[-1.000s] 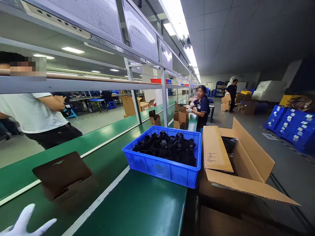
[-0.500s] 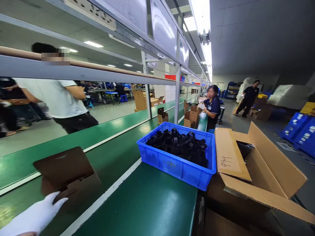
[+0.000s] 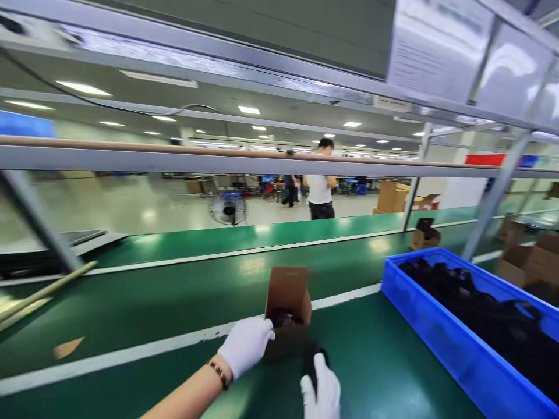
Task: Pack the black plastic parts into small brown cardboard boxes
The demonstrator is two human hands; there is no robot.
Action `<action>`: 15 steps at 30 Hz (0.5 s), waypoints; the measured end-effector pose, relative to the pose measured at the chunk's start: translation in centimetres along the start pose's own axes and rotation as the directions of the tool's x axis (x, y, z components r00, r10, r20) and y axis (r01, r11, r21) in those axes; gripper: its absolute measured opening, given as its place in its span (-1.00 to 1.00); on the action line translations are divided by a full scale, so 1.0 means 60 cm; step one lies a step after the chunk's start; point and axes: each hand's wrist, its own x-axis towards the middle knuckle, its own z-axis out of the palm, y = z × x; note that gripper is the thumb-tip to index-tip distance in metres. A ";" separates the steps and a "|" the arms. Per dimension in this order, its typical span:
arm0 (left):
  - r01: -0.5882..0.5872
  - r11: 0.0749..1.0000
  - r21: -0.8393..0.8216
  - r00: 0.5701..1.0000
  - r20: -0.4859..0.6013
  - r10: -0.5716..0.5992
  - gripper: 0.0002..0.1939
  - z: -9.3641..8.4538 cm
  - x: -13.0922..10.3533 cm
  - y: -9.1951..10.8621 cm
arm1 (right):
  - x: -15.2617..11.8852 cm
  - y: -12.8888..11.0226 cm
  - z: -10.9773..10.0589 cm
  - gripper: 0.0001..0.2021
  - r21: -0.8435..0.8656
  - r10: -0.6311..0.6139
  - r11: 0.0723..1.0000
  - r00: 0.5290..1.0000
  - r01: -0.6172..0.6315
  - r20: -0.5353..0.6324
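A small brown cardboard box (image 3: 288,294) stands open on the green conveyor belt (image 3: 174,297) in front of me. My left hand (image 3: 247,343), in a white glove, grips the box's near left edge. My right hand (image 3: 321,393), also gloved, holds a black part (image 3: 311,359) just below the box's opening. Something dark shows inside the box. A blue plastic bin (image 3: 441,334) full of black parts sits to the right, within arm's reach.
A metal frame with rails and hanging sheets runs overhead. Small open cardboard boxes (image 3: 424,234) stand farther along the belt on the right. A person in a white shirt (image 3: 320,195) stands beyond the line, near a floor fan (image 3: 227,209). A wooden stick (image 3: 43,291) lies at left.
My view has swung left. My left hand has reached the brown box and taken hold of it. My right hand has come into view with a black part.
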 end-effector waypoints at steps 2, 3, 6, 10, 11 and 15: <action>0.030 0.999 -0.016 0.999 0.022 -0.029 -0.64 0.034 -0.106 -0.016 | -0.003 -0.002 -0.004 -0.30 -0.022 0.026 0.999 0.988 -0.030 -0.151; 0.049 0.998 -0.046 0.999 0.015 -0.048 -0.64 0.057 -0.152 -0.023 | 0.000 -0.010 -0.014 -0.28 -0.006 0.019 1.000 0.982 -0.020 -0.186; 0.066 0.928 -0.367 0.952 -0.255 -0.168 -0.63 0.136 -0.245 -0.044 | 0.021 -0.055 -0.053 -0.31 0.092 -0.098 0.988 0.972 0.120 -0.213; -0.132 0.539 -0.832 0.849 -0.376 -0.371 0.09 0.204 -0.263 -0.048 | 0.049 -0.145 -0.055 -0.47 0.128 -0.425 0.894 0.904 0.429 -0.058; -0.147 0.445 -0.883 0.864 -0.334 -0.377 0.15 0.209 -0.256 -0.043 | 0.049 -0.165 -0.045 -0.49 0.114 -0.473 0.876 0.881 0.468 0.020; -0.081 0.342 -0.936 0.886 -0.225 -0.406 0.06 0.207 -0.230 -0.027 | 0.034 -0.228 -0.001 -0.46 0.022 -0.489 0.850 0.773 0.527 0.405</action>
